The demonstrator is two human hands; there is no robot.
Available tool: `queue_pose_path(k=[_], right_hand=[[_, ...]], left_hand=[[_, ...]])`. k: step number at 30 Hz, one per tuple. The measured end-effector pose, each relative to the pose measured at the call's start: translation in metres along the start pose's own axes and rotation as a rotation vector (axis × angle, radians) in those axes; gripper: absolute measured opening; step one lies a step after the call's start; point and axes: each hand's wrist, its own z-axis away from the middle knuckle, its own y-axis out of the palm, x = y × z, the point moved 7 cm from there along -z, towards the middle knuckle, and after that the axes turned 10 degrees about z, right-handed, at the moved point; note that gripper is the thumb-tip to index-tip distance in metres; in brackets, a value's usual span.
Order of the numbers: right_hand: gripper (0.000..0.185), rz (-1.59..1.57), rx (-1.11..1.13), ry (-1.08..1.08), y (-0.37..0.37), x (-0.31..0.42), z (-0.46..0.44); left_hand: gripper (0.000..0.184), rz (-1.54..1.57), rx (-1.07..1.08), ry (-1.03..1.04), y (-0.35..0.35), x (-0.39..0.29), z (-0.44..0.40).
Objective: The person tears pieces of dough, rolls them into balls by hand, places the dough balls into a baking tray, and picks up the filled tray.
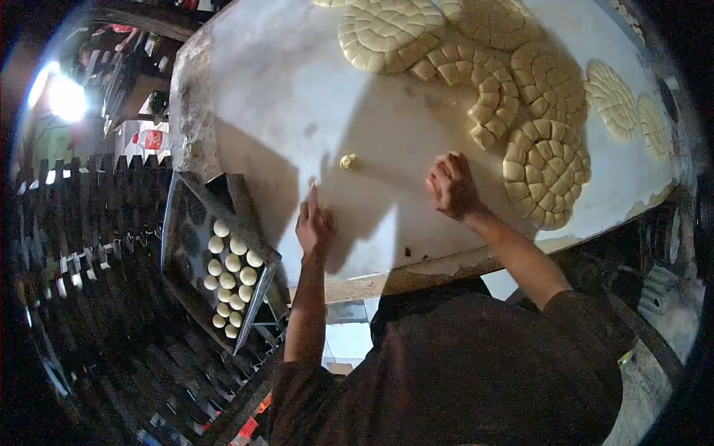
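A small lump of dough (349, 162) lies on the pale worktable (297, 104), between my two hands and apart from both. My left hand (315, 229) is low over the table with its index finger stretched forward; nothing shows in its grip. To the right of the lump, my right hand (452, 186) is closed with the fingers curled in; whatever may be inside is hidden. Nearest to that hand is a curved row of cut dough pieces (487, 100), beside a round of dough cut into pieces (547, 171).
More cut dough rounds (390, 33) cover the table's far and right parts. At the left, a dark metal tray (186, 260) holds several round dough balls (233, 262). Stacked dark trays (97, 297) stand beyond it. A bottle with a red label (152, 139) is at the upper left.
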Motion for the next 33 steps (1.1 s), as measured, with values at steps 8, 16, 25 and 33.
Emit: queue_pose_path(k=[8,16,25,33], right_hand=[[0.018,-0.028,0.030,-0.070,0.006,0.040,0.015],[0.026,-0.103,0.108,-0.179,0.011,0.026,0.038],[0.037,0.027,0.263,-0.586,-0.001,-0.007,0.106],[0.032,-0.058,0.240,-0.279,0.010,0.006,0.047]], left_hand=[[0.066,-0.396,0.292,-0.180,0.033,-0.066,-0.021],[0.032,-0.068,0.065,-0.183,-0.018,-0.028,0.016],[0.043,0.026,0.132,-0.106,-0.032,0.007,0.077],[0.030,-0.007,0.077,0.088,0.032,-0.042,-0.015]])
